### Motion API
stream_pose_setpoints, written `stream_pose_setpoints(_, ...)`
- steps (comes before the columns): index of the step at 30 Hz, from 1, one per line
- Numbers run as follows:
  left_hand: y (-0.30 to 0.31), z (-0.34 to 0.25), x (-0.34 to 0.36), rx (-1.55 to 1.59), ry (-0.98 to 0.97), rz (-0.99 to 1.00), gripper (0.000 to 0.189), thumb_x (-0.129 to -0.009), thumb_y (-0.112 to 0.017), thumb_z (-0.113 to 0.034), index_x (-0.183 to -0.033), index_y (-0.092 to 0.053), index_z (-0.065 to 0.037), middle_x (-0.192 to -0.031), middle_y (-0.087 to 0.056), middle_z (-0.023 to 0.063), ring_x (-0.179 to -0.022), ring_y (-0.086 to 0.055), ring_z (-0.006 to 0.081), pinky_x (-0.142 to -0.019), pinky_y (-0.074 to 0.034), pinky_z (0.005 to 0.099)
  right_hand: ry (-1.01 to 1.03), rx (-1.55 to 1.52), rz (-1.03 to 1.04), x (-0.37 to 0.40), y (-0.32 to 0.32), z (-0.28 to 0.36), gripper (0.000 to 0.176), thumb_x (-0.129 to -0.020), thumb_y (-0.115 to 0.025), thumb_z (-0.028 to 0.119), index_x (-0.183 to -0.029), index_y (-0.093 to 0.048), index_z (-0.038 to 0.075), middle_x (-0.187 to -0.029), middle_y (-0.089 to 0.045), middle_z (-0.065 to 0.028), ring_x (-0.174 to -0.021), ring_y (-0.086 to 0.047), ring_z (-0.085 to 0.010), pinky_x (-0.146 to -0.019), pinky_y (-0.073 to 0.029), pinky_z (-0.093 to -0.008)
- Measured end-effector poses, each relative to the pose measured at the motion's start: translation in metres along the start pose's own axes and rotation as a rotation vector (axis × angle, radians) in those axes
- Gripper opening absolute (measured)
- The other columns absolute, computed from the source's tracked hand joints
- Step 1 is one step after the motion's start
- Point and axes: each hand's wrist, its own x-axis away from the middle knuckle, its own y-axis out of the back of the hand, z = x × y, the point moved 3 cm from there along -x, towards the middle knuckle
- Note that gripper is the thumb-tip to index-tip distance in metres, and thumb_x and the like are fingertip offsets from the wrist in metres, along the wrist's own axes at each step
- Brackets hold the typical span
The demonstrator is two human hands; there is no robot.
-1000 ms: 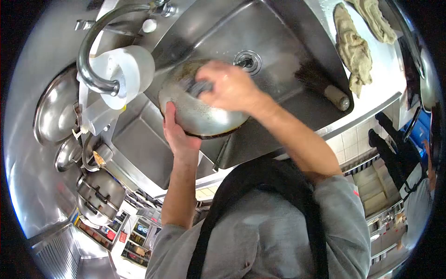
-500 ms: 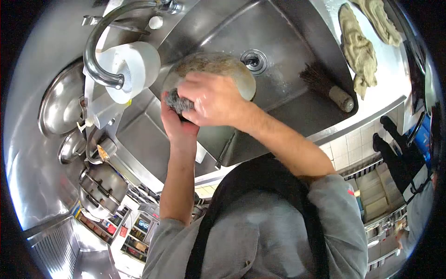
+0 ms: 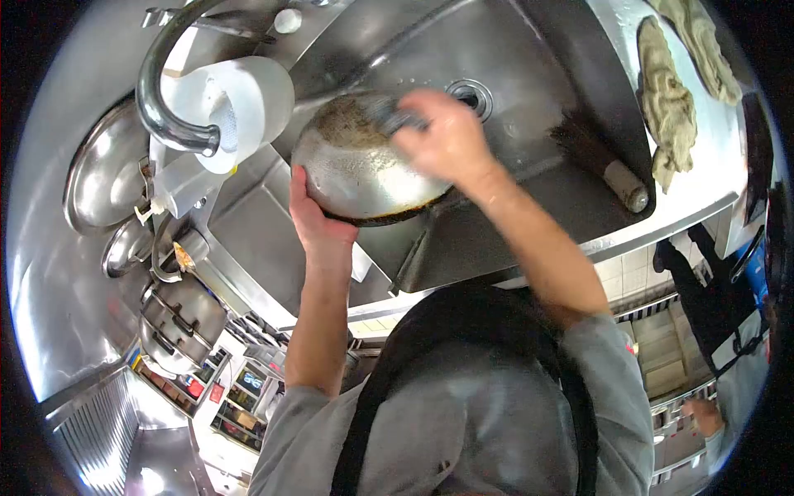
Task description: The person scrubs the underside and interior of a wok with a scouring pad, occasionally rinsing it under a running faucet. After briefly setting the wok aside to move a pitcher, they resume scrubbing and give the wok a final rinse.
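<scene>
A metal wok is tilted over the sink divider with its rounded underside towards me. Brown stains cover its upper part. My left hand grips its near left rim, thumb lying against the outside. In my right hand is a grey steel wool scourer, held against or just above the stained metal. Motion blurs that hand and the scourer, so contact is hard to judge.
A steel sink surrounds the wok, with a drain and a bristle brush. A curved faucet and white plastic container stand left. Cloths lie right. Another person's legs show at far right.
My right hand has moved right and up with the scourer, away from my left hand, uncovering the wok's underside. My left hand stays at the near left rim.
</scene>
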Motion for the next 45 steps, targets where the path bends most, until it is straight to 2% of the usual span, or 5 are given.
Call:
stream_pose_setpoints(13,0.008,-0.01,-0.014,0.033,0.091,-0.061,0.049,-0.106,-0.042,-0.039,-0.14,-0.056,-0.007,-0.138,-0.062,0.0116,-0.127,-0.06,0.0319,-0.111,-0.045,0.0507,0.197,-0.171,0.089,0.0,-0.025,0.044,0.03,-0.072,-0.073,0.022,-0.099,-0.067,0.008,-0.101,-0.07,-0.0146,-0.09,-0.069,-0.0375,-0.079,-0.057,-0.0436)
stream_pose_setpoints(23,0.014,-0.013,-0.018,0.037,0.037,-0.122,0.046,-0.105,-0.05,-0.037,-0.14,-0.056,-0.008,-0.139,-0.062,0.0081,-0.127,-0.059,0.0292,-0.111,-0.044,0.0481,-0.526,0.008,0.113,-0.01,-0.013,-0.073,0.047,-0.079,-0.065,0.026,-0.117,-0.067,0.0,-0.11,-0.071,-0.0258,-0.104,-0.068,-0.0447,-0.092,-0.055,-0.0448)
stream_pose_setpoints(29,0.025,-0.006,-0.013,0.043,-0.002,-0.079,0.046,-0.104,-0.059,-0.038,-0.135,-0.059,-0.004,-0.133,-0.064,0.0071,-0.12,-0.062,0.0253,-0.106,-0.049,0.0434,-0.072,-0.135,0.194,0.039,0.011,0.011,0.031,-0.076,-0.069,0.022,-0.1,-0.066,0.003,-0.098,-0.069,-0.0212,-0.095,-0.067,-0.0428,-0.084,-0.054,-0.0472)
stream_pose_setpoints(39,0.078,-0.044,0.015,-1.232,-0.113,-0.193,0.069,-0.094,-0.073,-0.047,-0.138,-0.057,0.004,-0.123,-0.066,0.017,-0.112,-0.063,0.0221,-0.09,-0.053,0.0364,-0.396,-0.125,0.138,0.068,0.0,-0.046,0.041,-0.078,-0.068,0.025,-0.111,-0.066,-0.001,-0.101,-0.069,-0.0268,-0.098,-0.067,-0.0451,-0.088,-0.054,-0.0475)
stream_pose_setpoints(45,0.038,-0.041,-0.006,-1.797,-1.32,0.426,0.069,-0.085,-0.076,-0.05,-0.138,-0.062,-0.006,-0.153,-0.044,0.0264,-0.141,-0.043,0.0456,-0.115,-0.032,0.0616,-0.682,-0.151,0.139,0.07,0.022,-0.082,0.057,-0.083,-0.064,0.03,-0.129,-0.061,-0.003,-0.11,-0.068,-0.0337,-0.108,-0.067,-0.0438,-0.093,-0.052,-0.0452)
